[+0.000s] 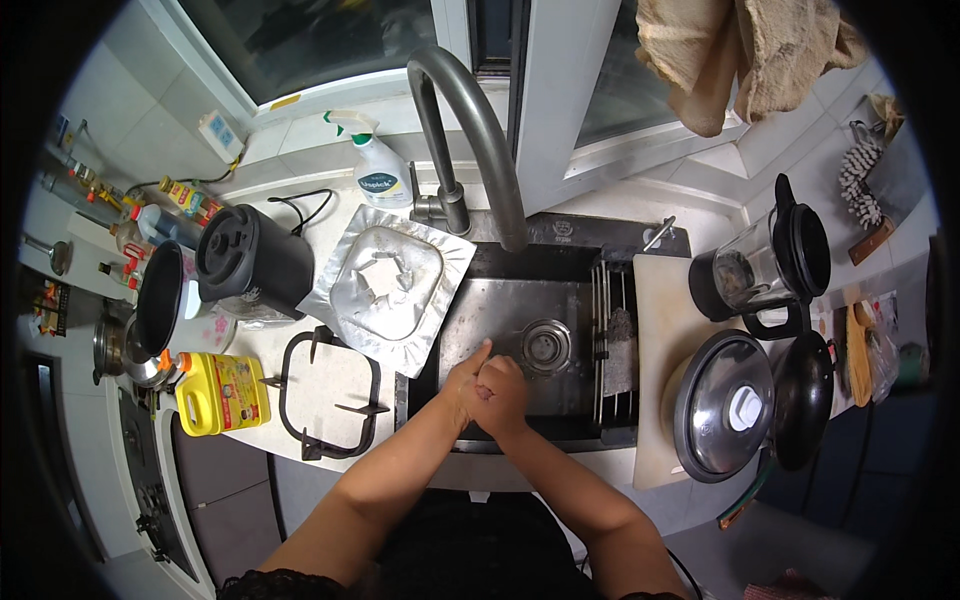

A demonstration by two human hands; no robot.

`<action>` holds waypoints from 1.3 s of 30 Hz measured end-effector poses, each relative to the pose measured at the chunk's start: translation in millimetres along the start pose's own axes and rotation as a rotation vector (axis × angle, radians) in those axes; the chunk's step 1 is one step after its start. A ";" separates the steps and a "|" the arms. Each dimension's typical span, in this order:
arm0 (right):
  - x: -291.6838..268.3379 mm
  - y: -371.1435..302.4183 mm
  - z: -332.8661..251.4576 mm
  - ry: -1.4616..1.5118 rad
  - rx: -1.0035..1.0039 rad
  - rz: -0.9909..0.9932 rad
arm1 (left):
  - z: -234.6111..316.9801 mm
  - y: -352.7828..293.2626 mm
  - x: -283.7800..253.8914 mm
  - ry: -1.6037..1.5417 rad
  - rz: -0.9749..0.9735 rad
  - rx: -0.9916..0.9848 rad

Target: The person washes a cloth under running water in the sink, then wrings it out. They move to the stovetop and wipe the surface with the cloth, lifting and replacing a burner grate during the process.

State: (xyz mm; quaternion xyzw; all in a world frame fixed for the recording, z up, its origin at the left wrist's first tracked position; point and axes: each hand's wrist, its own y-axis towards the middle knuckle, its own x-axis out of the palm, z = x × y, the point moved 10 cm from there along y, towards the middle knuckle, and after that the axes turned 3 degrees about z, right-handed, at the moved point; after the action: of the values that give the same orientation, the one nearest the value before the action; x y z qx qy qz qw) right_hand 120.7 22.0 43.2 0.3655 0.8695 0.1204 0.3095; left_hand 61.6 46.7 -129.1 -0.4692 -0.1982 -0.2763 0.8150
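Both hands are pressed together over the near part of the dark metal sink, left of its round drain. My left hand has its thumb pointing away from me; its other fingers are hidden by the right hand. My right hand is closed, its fingers curled against the left palm. Whether it holds anything is hidden. Beyond them a tall grey faucet arches over the basin, with no water visible from it. A metal rack with a grey scouring pad lies along the sink's right side.
Left of the sink lie a foil stove liner, a black burner grate and a yellow jug. A spray bottle stands behind. A cutting board, lidded pot and blender jug are at right.
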 end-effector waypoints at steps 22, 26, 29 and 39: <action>-16.4 -59.8 74.3 1.393 1.329 -0.341 | 114.4 -77.7 49.6 0.005 -0.158 0.294; -28.0 -15.1 34.0 1.591 1.110 -0.256 | 66.5 -66.7 22.3 -0.003 0.038 0.062; -15.3 -14.3 22.6 1.724 1.092 -0.340 | 34.1 -79.7 53.3 -0.223 -0.064 -0.236; -26.0 4.0 34.6 0.477 0.385 -0.095 | 48.6 -55.0 36.5 -0.390 0.213 0.117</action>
State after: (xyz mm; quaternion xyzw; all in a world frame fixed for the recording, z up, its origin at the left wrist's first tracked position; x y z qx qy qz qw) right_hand 158.7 5.8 29.7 0.3379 0.9405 0.0215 0.0271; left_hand 51.5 57.2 -48.5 -0.4840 -0.3170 -0.0811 0.8116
